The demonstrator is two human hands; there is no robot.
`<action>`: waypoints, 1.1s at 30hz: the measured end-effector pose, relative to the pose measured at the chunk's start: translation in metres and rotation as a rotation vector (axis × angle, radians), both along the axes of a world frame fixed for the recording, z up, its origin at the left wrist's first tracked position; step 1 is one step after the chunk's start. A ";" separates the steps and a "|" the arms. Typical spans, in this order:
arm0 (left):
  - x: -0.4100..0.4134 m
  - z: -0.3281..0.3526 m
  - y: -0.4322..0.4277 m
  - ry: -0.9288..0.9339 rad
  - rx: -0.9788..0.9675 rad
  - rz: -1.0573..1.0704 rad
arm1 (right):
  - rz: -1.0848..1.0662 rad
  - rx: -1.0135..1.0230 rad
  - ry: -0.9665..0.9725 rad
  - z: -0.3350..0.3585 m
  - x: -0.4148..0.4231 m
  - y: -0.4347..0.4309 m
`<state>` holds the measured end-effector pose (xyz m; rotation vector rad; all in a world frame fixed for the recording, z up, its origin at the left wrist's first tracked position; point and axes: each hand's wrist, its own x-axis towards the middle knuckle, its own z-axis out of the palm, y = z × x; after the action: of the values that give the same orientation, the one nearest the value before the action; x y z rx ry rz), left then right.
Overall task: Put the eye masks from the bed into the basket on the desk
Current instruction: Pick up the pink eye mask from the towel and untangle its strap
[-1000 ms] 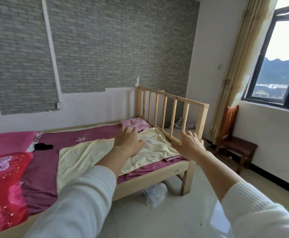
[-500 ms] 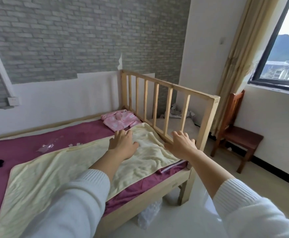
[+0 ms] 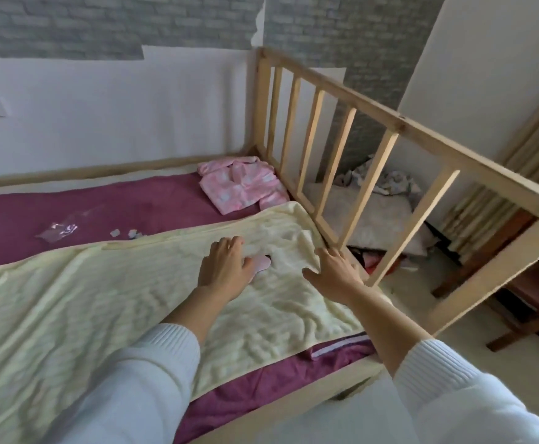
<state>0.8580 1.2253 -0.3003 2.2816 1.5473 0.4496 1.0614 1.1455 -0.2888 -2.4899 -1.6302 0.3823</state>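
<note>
Left hand (image 3: pixel 225 267) at frame centre, fingers loosely curled over a pink eye mask (image 3: pixel 260 263) on the yellow blanket (image 3: pixel 108 302), touching it; grip unclear. Right hand (image 3: pixel 333 274) just right, fingers spread, flat on blanket beside the wooden rail (image 3: pixel 389 123). Pink garment (image 3: pixel 242 184) above.

Most of the pink eye mask (image 3: pixel 261 263) is hidden under the left hand (image 3: pixel 225 270), so only its right tip peeks out on the yellow blanket (image 3: pixel 108 302). The small bits (image 3: pixel 127 233) just past the blanket's far edge and the clear wrapper (image 3: pixel 57 230) beside them are too small and blurry to tell what they are. The blanket is cut off by the picture's left edge, and the wooden chair (image 3: pixel 530 293) beyond the bed rail (image 3: pixel 399 123) is cut off by the right edge.
</note>
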 end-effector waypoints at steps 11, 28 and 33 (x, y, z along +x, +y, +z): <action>0.031 -0.210 0.159 -0.017 -0.420 0.187 | 0.025 -0.192 0.125 -0.184 0.031 0.177; 0.061 -0.376 0.213 -0.547 -0.682 0.562 | 0.267 -0.149 0.049 -0.380 0.030 0.283; 0.050 -0.333 0.208 -0.709 -0.974 0.597 | 0.137 0.031 0.376 -0.340 0.027 0.284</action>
<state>0.9083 1.4337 -0.6335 0.7967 1.5180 0.4349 1.0882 1.4292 -0.6285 -2.1248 -1.6333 0.7812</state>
